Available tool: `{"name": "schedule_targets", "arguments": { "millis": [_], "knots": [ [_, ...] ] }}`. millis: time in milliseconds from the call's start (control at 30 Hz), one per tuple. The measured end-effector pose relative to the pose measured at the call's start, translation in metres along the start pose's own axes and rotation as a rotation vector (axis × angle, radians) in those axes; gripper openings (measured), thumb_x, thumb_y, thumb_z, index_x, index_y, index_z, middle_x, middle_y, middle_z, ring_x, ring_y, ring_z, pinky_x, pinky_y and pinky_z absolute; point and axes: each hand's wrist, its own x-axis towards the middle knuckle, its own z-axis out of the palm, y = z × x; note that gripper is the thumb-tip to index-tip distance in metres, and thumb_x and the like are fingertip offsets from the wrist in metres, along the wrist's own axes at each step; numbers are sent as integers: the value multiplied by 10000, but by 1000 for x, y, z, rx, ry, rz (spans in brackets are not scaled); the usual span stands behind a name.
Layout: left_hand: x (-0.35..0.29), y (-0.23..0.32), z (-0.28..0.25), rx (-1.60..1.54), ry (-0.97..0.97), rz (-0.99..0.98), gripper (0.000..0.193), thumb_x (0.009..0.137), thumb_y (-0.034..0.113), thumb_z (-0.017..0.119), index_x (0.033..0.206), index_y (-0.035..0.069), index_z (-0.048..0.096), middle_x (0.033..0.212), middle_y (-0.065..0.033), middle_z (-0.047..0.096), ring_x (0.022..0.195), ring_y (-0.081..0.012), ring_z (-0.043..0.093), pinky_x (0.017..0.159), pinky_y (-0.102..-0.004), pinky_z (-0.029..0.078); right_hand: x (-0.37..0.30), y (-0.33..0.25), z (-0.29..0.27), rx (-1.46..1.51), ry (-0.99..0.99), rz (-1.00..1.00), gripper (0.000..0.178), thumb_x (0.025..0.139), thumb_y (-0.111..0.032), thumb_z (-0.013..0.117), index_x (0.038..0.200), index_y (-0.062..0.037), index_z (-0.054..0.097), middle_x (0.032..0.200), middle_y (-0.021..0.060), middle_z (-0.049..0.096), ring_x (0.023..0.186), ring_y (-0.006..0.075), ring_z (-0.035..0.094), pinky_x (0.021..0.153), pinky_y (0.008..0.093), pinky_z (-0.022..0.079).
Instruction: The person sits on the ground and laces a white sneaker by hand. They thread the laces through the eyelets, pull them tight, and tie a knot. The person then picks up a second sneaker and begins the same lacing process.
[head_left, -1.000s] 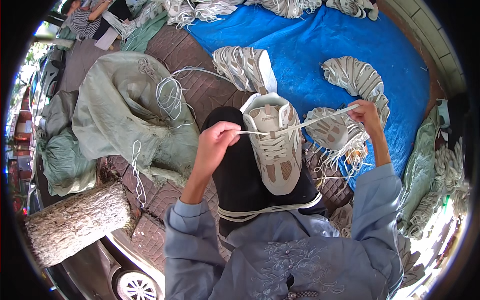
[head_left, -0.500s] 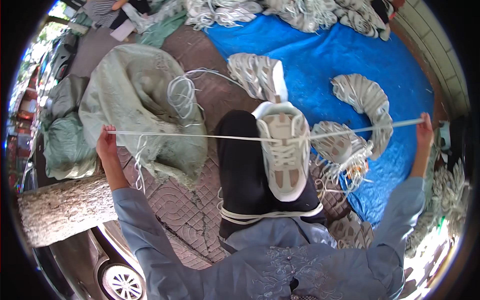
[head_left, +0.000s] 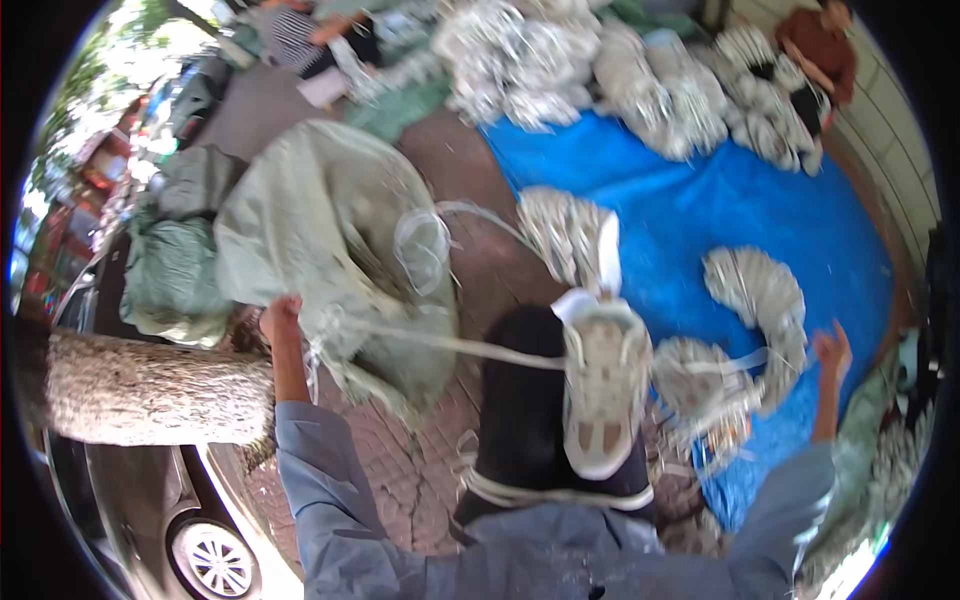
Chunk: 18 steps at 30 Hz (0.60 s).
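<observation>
A white and beige sneaker upper [head_left: 603, 385] made of patterned panels rests on my black-trousered leg [head_left: 520, 390], toe toward me. A pale shoelace [head_left: 480, 348] runs from it leftward, its blurred far part fading short of my left hand [head_left: 283, 315]. That hand is closed, fingers bunched; whether it grips the lace does not show. Another lace stretch [head_left: 742, 362] lies to the sneaker's right, ending apart from my right hand [head_left: 832, 352], whose fingers are spread with nothing seen in them. White cord [head_left: 560, 497] circles my legs.
A blue tarp [head_left: 650, 220] bears bundled shoe uppers [head_left: 760, 320], with larger piles [head_left: 515, 65] behind. Left lie a pale green sack [head_left: 330, 220], a log-like trunk [head_left: 160, 390] and a car [head_left: 130, 520]. Other people sit far left [head_left: 300, 35] and far right [head_left: 825, 50].
The lace, taut between both hands before, now sags on the left and has come away from my right hand, which has opened. Both hands sit lower; the view has tilted up.
</observation>
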Motion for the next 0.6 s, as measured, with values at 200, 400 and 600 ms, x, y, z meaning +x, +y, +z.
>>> {"name": "schedule_targets", "arguments": {
  "millis": [200, 400, 600],
  "knots": [
    [-220, -37, 209, 302, -714, -19, 160, 823, 99, 504, 925, -11, 558, 741, -84, 596, 637, -171, 601, 630, -271, 484, -157, -186, 221, 61, -808, 36, 89, 715, -28, 592, 788, 16, 618, 726, 57, 611, 610, 116, 572, 564, 222, 449],
    [-321, -64, 254, 599, -927, 752, 36, 746, 27, 566, 781, 19, 559, 751, -117, 571, 709, -284, 562, 637, -344, 461, -229, -202, 304, -414, -1079, -406, 68, 700, -53, 586, 763, -27, 590, 686, 67, 594, 605, 127, 577, 535, 258, 439],
    [-350, -79, 239, 717, -969, 643, 38, 731, 13, 573, 752, 40, 556, 689, -91, 572, 673, -257, 563, 568, -341, 456, -239, -192, 293, -245, -1103, 2, 88, 689, -56, 580, 755, 2, 589, 655, 75, 596, 489, 126, 575, 467, 250, 441]
  ]
}}
